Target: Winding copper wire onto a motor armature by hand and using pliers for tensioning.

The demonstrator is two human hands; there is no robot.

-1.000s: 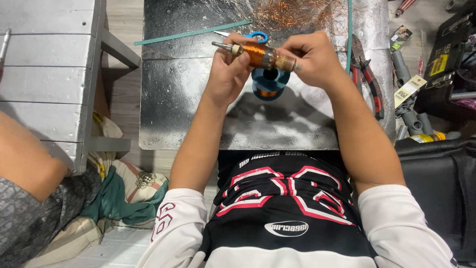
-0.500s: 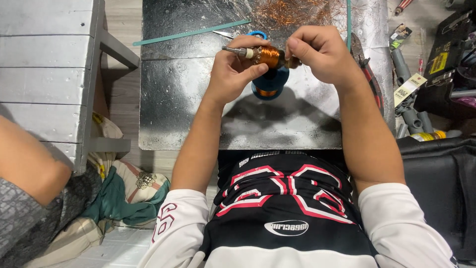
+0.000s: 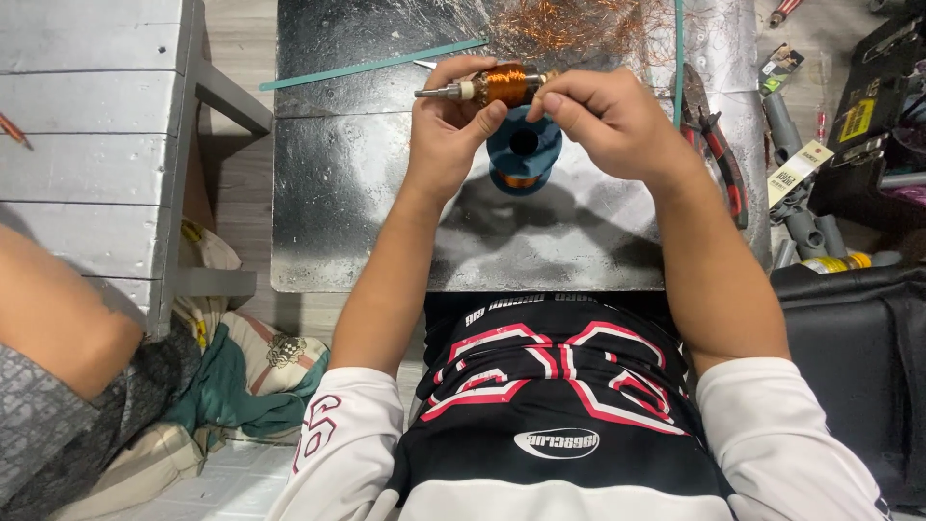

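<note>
Copper-wound armature (image 3: pixel 503 85), with a steel shaft sticking out to the left, sits in the air just above the worktop (image 3: pixel 386 203), held level between both our hands. Our left hand (image 3: pixel 451 125) grips it from below and behind, fingers curled shut around the winding, thumb up against the copper. Our right hand (image 3: pixel 603 121) pinches the right end, fingertips closed on it; we cannot tell whether a strand of wire is between them.

Directly under the armature a teal spool (image 3: pixel 524 150) of copper wire lies on the worktop, hole facing up, partly covered by both hands. The worktop is a scuffed grey metal sheet.

At the far edge, just beyond the hands, a tangle of loose copper wire (image 3: pixel 569 24) is heaped. A long thin green strip (image 3: pixel 376 64) lies diagonally on the left part of the sheet. Right of our right hand, red-handled pliers (image 3: pixel 719 145) lie on the sheet's edge.

Further right, off the sheet, grey pipe fittings (image 3: pixel 805 227) and a black case (image 3: pixel 878 96) sit on the floor. To the left stands a grey wooden bench (image 3: pixel 87 145). Another person's arm (image 3: pixel 58 318) shows at lower left, well apart from our hands.
</note>
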